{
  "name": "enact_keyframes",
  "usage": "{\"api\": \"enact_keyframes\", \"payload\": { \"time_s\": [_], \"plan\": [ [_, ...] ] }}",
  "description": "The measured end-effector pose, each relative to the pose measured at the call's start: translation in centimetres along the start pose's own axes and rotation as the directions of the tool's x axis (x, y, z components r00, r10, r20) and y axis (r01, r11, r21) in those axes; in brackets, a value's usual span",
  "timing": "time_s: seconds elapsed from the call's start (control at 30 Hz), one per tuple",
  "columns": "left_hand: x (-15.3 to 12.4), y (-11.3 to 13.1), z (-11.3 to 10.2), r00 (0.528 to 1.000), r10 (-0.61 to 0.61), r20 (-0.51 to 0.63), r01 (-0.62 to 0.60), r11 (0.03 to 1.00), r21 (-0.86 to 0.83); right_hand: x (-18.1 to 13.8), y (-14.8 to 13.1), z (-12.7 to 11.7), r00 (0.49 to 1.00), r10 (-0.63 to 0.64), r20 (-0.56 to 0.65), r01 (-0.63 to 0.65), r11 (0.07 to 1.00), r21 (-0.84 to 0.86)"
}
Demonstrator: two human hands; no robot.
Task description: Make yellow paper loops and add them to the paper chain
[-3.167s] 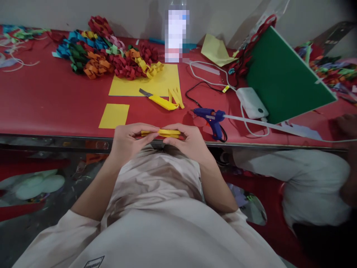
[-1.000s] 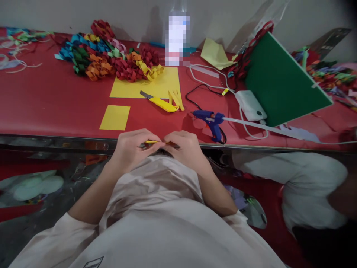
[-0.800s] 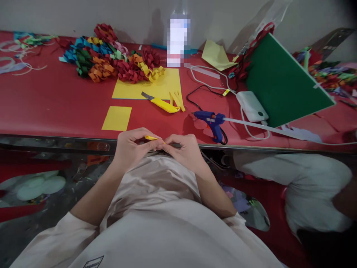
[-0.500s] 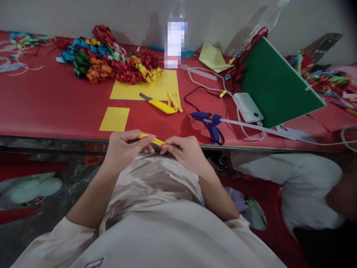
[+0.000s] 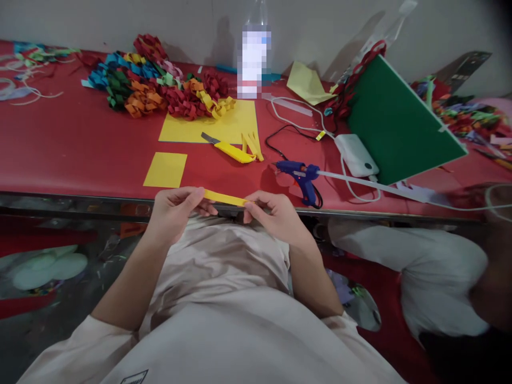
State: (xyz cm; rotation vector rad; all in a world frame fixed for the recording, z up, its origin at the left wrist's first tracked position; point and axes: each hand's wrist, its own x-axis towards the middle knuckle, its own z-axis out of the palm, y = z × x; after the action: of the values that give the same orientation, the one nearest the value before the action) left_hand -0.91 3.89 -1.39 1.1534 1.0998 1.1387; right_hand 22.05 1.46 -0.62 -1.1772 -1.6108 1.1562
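A narrow yellow paper strip [image 5: 226,198] is stretched between my hands at the front edge of the red table [image 5: 80,165]. My left hand [image 5: 178,210] pinches its left end between thumb and fingers, and my right hand [image 5: 272,210] grips the right end. Just beyond lie a yellow square of paper [image 5: 165,169], a yellow-handled utility knife [image 5: 234,152] with its blade out, and several short yellow strips [image 5: 252,145]. To the right a blue hot glue gun [image 5: 300,176] rests with a long glue stick in its back.
A heap of coloured paper chains [image 5: 148,85] partly covers a yellow sheet [image 5: 192,130]. A white power bank [image 5: 356,154] with cables sits by a leaning green board [image 5: 404,117]. A clear bottle [image 5: 256,16] stands at the wall. At right is another person's leg [image 5: 420,256].
My hands have moved apart, my right hand shifting right. More of the yellow strip now shows, held straight between them.
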Motion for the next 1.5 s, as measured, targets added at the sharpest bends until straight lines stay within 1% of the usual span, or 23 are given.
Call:
{"api": "enact_keyframes", "payload": {
  "time_s": [0.07,0.13,0.2,0.23,0.27,0.3,0.33,0.37,0.43,0.47,0.53,0.6,0.67,0.73,0.77,0.9,1.0,1.1,1.23,1.3,1.37,1.43,1.5],
  "plan": [
    [0.1,-0.4,0.0,1.000,0.011,-0.018,-0.011,1.000,0.010,0.2,0.1,-0.1,0.999,0.041,-0.033,-0.040,0.999,0.023],
    [0.4,-0.8,-0.2,0.994,0.063,-0.090,-0.056,0.995,0.080,0.4,0.6,-0.1,0.993,0.051,-0.110,-0.051,0.999,0.000],
    [0.9,-1.1,-0.8,0.974,0.204,-0.095,-0.173,0.949,0.263,0.5,1.4,-0.2,0.978,-0.042,-0.205,0.020,0.994,-0.112],
    [1.2,-1.2,-1.3,0.952,0.302,-0.048,-0.261,0.883,0.390,0.6,1.9,-0.2,0.962,-0.131,-0.239,0.079,0.974,-0.214],
    [1.5,-1.3,-1.8,0.920,0.389,0.049,-0.355,0.773,0.526,0.7,2.5,-0.4,0.940,-0.230,-0.254,0.135,0.930,-0.342],
    [1.8,-1.4,-2.4,0.873,0.463,0.154,-0.445,0.626,0.641,0.8,3.0,-0.6,0.917,-0.317,-0.241,0.172,0.861,-0.479],
    [2.1,-1.4,-3.0,0.830,0.490,0.268,-0.509,0.468,0.722,0.8,3.5,-0.8,0.903,-0.378,-0.206,0.185,0.773,-0.607],
    [2.4,-1.4,-3.5,0.793,0.479,0.376,-0.557,0.320,0.767,0.8,3.9,-1.0,0.901,-0.403,-0.158,0.179,0.679,-0.712],
    [2.6,-1.3,-4.1,0.741,0.414,0.529,-0.615,0.101,0.782,0.6,4.2,-1.3,0.923,-0.377,-0.079,0.146,0.533,-0.834],
    [2.6,-1.3,-4.2,0.722,0.376,0.581,-0.636,0.029,0.771,0.5,4.1,-1.3,0.933,-0.356,-0.057,0.136,0.495,-0.858],
    [2.3,-1.3,-4.1,0.694,0.325,0.643,-0.660,-0.070,0.748,0.3,3.5,-0.9,0.941,-0.337,-0.031,0.141,0.472,-0.870],
    [2.0,-1.2,-4.0,0.675,0.297,0.676,-0.670,-0.138,0.730,0.2,2.8,0.0,0.944,-0.331,0.019,0.182,0.468,-0.865],
    [1.8,-1.2,-3.9,0.671,0.285,0.685,-0.668,-0.169,0.725,0.3,2.2,0.8,0.944,-0.314,0.098,0.239,0.452,-0.859],
    [1.6,-1.1,-3.9,0.679,0.279,0.679,-0.667,-0.152,0.730,0.5,2.2,1.3,0.947,-0.290,0.136,0.258,0.441,-0.860],
    [1.5,-1.0,-3.9,0.685,0.277,0.674,-0.666,-0.137,0.733,0.5,2.3,1.3,0.951,-0.283,0.125,0.244,0.440,-0.864],
    [1.2,-0.5,-3.4,0.701,0.282,0.655,-0.651,-0.122,0.749,0.2,3.3,0.6,0.956,-0.291,0.020,0.153,0.443,-0.884],
    [1.3,-0.2,-2.4,0.733,0.325,0.598,-0.609,-0.079,0.789,0.1,3.5,0.3,0.953,-0.303,-0.021,0.132,0.475,-0.870],
    [1.8,-0.1,-1.3,0.764,0.353,0.539,-0.591,0.049,0.805,0.6,3.4,0.3,0.950,-0.305,-0.070,0.123,0.568,-0.814],
    [2.4,0.0,-0.5,0.806,0.326,0.494,-0.576,0.244,0.780,1.4,3.2,0.4,0.939,-0.336,-0.074,0.196,0.700,-0.687],
    [2.5,0.0,-0.5,0.850,0.295,0.437,-0.523,0.361,0.772,1.6,3.2,0.7,0.932,-0.344,-0.113,0.212,0.770,-0.602],
    [2.5,0.0,-0.5,0.894,0.248,0.372,-0.447,0.483,0.753,1.6,3.1,1.0,0.924,-0.331,-0.190,0.192,0.833,-0.519],
    [2.5,-0.1,-0.5,0.920,0.217,0.326,-0.390,0.594,0.704,1.6,3.0,1.3,0.920,-0.295,-0.258,0.161,0.885,-0.437],
    [2.4,-0.1,-0.4,0.929,0.212,0.303,-0.364,0.671,0.646,1.7,3.0,1.4,0.926,-0.245,-0.286,0.140,0.929,-0.343]
  ]
}}
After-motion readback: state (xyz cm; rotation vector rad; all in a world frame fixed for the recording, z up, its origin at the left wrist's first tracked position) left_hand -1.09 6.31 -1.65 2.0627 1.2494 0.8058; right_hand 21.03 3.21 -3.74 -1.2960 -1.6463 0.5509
